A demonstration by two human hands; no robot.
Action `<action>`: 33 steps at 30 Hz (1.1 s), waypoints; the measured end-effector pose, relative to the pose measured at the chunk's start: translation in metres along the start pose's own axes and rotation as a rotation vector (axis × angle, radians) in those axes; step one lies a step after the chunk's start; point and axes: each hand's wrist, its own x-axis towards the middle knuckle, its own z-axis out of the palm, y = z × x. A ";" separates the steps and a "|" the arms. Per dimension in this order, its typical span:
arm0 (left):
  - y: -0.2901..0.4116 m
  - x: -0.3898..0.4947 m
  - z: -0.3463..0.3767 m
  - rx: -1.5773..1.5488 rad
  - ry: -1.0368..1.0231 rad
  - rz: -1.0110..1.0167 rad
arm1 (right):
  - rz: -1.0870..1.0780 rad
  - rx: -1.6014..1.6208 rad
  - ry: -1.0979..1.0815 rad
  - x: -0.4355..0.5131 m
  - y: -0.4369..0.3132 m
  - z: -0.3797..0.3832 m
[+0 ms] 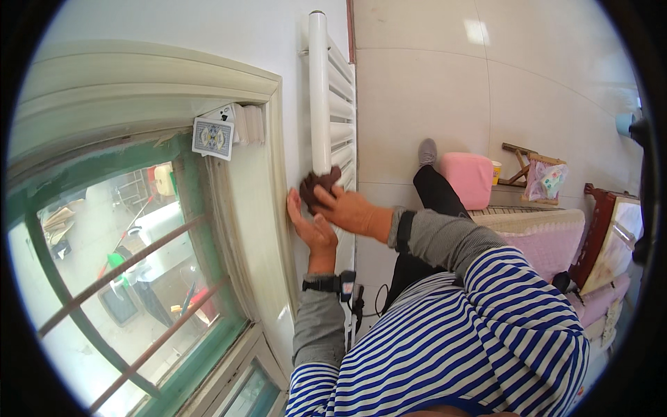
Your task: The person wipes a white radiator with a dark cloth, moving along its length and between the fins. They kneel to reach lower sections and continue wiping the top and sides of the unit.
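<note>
A dark brown cloth [317,188] is wrapped against the near end of a white towel-rail radiator [320,94] on the wall. My right hand [354,209] grips the cloth, its fingers pressed onto it over the radiator's upright tube. Just below, my left hand [312,229] is cupped between the wall and the cloth, palm turned towards the radiator and thumb apart from the fingers. Whether its fingertips touch the cloth cannot be made out. The radiator's horizontal bars run behind the tube, and its lower part is hidden by my hands and arms.
Left is a barred window with a green frame [200,172]; playing cards [212,137] lie on its sill corner. On the tiled floor stand a pink stool [467,180], a yellow cup [496,173] and a folding stool [542,180]. A cushioned seat [547,242] is beside me.
</note>
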 end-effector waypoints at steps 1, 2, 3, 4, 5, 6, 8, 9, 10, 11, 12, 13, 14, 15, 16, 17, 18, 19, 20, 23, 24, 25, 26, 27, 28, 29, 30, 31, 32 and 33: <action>0.005 -0.013 -0.013 0.002 -0.033 -0.003 | -0.049 -0.039 0.034 -0.010 -0.016 0.005; 0.010 -0.027 -0.027 0.003 -0.066 -0.017 | -0.093 -0.069 0.021 -0.016 -0.024 0.010; 0.012 -0.039 -0.036 0.007 -0.085 -0.021 | -0.115 -0.065 0.072 -0.019 -0.026 0.013; 0.011 -0.048 -0.042 0.019 -0.149 -0.032 | -0.134 -0.048 0.073 -0.019 -0.025 0.014; 0.010 -0.055 -0.047 0.035 -0.198 -0.033 | -0.152 -0.023 0.044 -0.017 -0.022 0.013; 0.006 -0.058 -0.049 0.062 -0.247 -0.008 | -0.149 -0.102 -0.044 -0.010 -0.013 0.010; -0.006 -0.056 -0.045 0.139 -0.286 -0.042 | -0.084 -0.172 0.064 0.011 0.019 0.000; -0.011 -0.053 -0.043 0.145 -0.283 -0.028 | -0.057 -0.194 0.086 0.025 0.037 -0.007; -0.018 -0.049 -0.038 0.175 -0.311 -0.073 | -0.038 -0.200 0.106 0.040 0.057 -0.015; -0.024 -0.044 -0.030 0.230 -0.322 -0.065 | -0.020 -0.200 0.128 0.057 0.077 -0.024; -0.029 -0.040 -0.022 0.254 -0.315 -0.056 | -0.032 -0.241 0.164 0.073 0.097 -0.032; -0.032 -0.038 -0.016 0.264 -0.307 -0.072 | -0.028 -0.280 0.169 0.089 0.117 -0.041; -0.035 -0.037 -0.011 0.327 -0.319 -0.081 | -0.053 -0.312 0.244 0.107 0.138 -0.050; -0.037 -0.037 -0.008 0.376 -0.332 -0.117 | -0.044 -0.341 0.238 0.123 0.159 -0.058; -0.038 -0.039 -0.005 0.418 -0.353 -0.139 | -0.020 -0.380 0.197 0.135 0.182 -0.068; -0.038 -0.041 -0.005 0.420 -0.356 -0.165 | 0.002 -0.409 0.148 0.149 0.204 -0.078; -0.038 -0.042 -0.005 0.413 -0.355 -0.166 | 0.026 -0.444 0.094 0.165 0.224 -0.088; -0.039 -0.042 -0.006 0.389 -0.339 -0.179 | 0.033 -0.480 0.084 0.181 0.241 -0.097; -0.038 -0.043 -0.006 0.445 -0.348 -0.168 | 0.016 -0.503 0.094 0.194 0.254 -0.106; -0.036 -0.042 -0.007 0.473 -0.333 -0.125 | 0.045 -0.555 0.072 0.221 0.270 -0.122; -0.035 -0.040 -0.007 0.482 -0.313 -0.084 | 0.009 -0.560 0.081 0.222 0.269 -0.126; -0.034 -0.039 -0.007 0.489 -0.320 -0.102 | 0.112 -0.395 -0.170 0.225 0.271 -0.133; -0.032 -0.038 -0.006 0.490 -0.324 -0.117 | 0.087 -0.376 -0.131 0.222 0.267 -0.133; -0.031 -0.037 -0.004 0.474 -0.317 -0.112 | 0.062 -0.361 -0.090 0.219 0.264 -0.135; -0.031 -0.037 -0.004 0.480 -0.298 -0.113 | 0.042 -0.375 -0.090 0.217 0.261 -0.134; -0.031 -0.036 -0.003 0.476 -0.290 -0.114 | 0.026 -0.391 -0.086 0.214 0.258 -0.134; -0.031 -0.036 -0.002 0.473 -0.284 -0.118 | 0.011 -0.404 -0.083 0.212 0.256 -0.133; -0.031 -0.037 -0.002 0.454 -0.266 -0.132 | 0.001 -0.393 -0.076 0.210 0.253 -0.131; -0.031 -0.038 -0.002 0.464 -0.245 -0.127 | -0.010 -0.384 -0.068 0.211 0.253 -0.132; -0.031 -0.039 -0.001 0.475 -0.252 -0.141 | -0.018 -0.367 -0.065 0.211 0.251 -0.131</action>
